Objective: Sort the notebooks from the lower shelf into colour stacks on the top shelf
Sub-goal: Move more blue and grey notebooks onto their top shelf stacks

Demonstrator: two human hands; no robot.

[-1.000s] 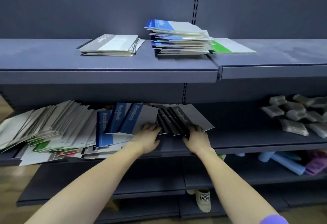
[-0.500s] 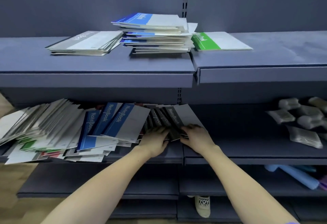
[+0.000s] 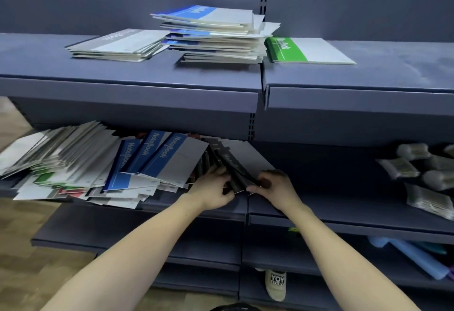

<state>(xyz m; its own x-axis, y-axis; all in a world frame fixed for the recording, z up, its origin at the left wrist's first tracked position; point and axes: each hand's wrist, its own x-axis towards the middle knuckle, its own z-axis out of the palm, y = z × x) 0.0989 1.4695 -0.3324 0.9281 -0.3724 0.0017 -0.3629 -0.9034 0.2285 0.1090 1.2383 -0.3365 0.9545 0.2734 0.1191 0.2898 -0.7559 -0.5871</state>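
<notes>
On the lower shelf (image 3: 344,215) a fan of black-spined notebooks (image 3: 235,165) leans at the right end of a long slumped row. My left hand (image 3: 213,188) and my right hand (image 3: 272,185) grip the near edges of that black bunch from either side. Left of it lie blue notebooks (image 3: 157,158) and a pile of white-edged ones (image 3: 61,151). On the top shelf (image 3: 137,84) sit a grey stack (image 3: 118,45), a tall blue stack (image 3: 216,33) and a single green notebook (image 3: 304,50).
Clear packets of small items (image 3: 417,175) fill the right end of the lower shelf. Blue rolls (image 3: 412,256) lie on the shelf below. A shoe (image 3: 275,283) shows at the floor. Bare top shelf surface extends right of the green notebook.
Both hands have closed in on the black notebooks, squeezing the fan into a tighter bunch. The view has shifted so the shelves sit further right and lower.
</notes>
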